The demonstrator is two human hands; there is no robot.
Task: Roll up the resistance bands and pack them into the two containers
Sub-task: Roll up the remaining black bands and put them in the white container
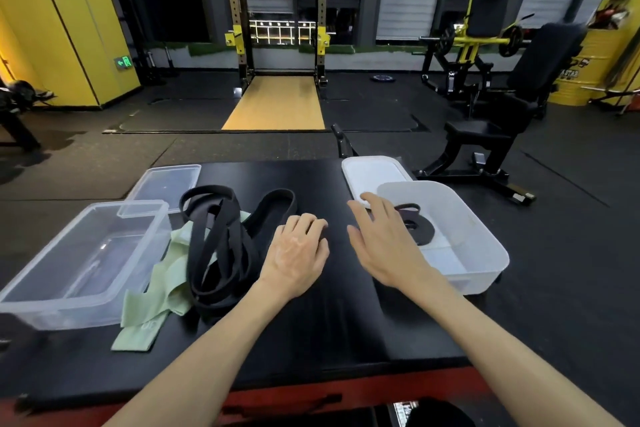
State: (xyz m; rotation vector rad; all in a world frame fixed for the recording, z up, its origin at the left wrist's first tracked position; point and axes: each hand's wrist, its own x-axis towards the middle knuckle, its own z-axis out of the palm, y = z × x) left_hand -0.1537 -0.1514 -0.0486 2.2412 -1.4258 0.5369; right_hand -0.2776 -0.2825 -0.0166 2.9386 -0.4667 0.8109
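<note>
On the black padded surface, hard against the left edge, a clear container standing open-topped. Just behind it, toward the far-left corner, a clear lid lying flat. Between that container and the middle of the surface, a loose tangle of black bands, unrolled, with one long loop reaching toward the far edge. Beneath and beside the tangle, on its left, a pale green band, crumpled, one end trailing toward the near edge and touching the clear container's wall. At the right edge, a white container, open, holding one rolled black band on its floor, a slack end standing up from the coil. Behind it, at the far-right corner, a white lid, flat. Left hand near the middle of the surface, back upward, fingers curled under, right by the end of the long loop; impossible to tell whether gripping a band or nothing. Right hand wide, fingers straight and spread, holding nothing, at the near-left wall of the white container, fingertips over its rim.
</note>
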